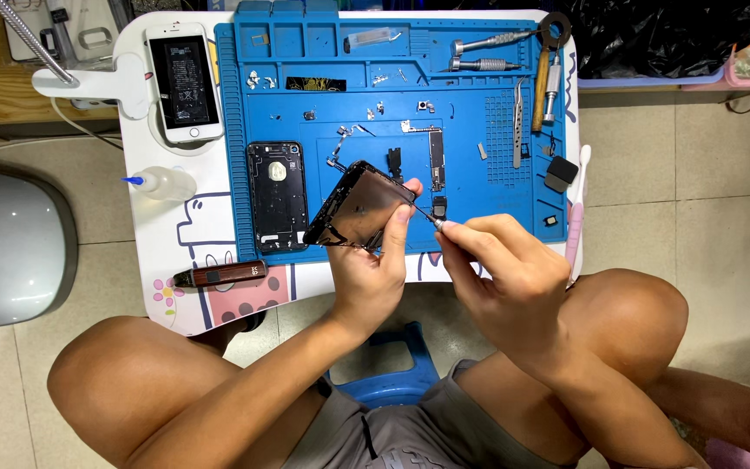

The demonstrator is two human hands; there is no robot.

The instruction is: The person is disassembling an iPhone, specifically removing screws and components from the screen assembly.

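Phone screen tilted in left hand, right hand alongside

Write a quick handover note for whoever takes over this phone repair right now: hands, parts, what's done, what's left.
Left hand: holds the black screen panel tilted above the blue mat.
Right hand: pinches a thin tool, tip at the panel's edge.
Black rear housing lies on the mat, small parts and screwdrivers around it.
Done: phone opened, parts laid out.
Left: work at the panel's edge looks unfinished; nothing is reassembled.
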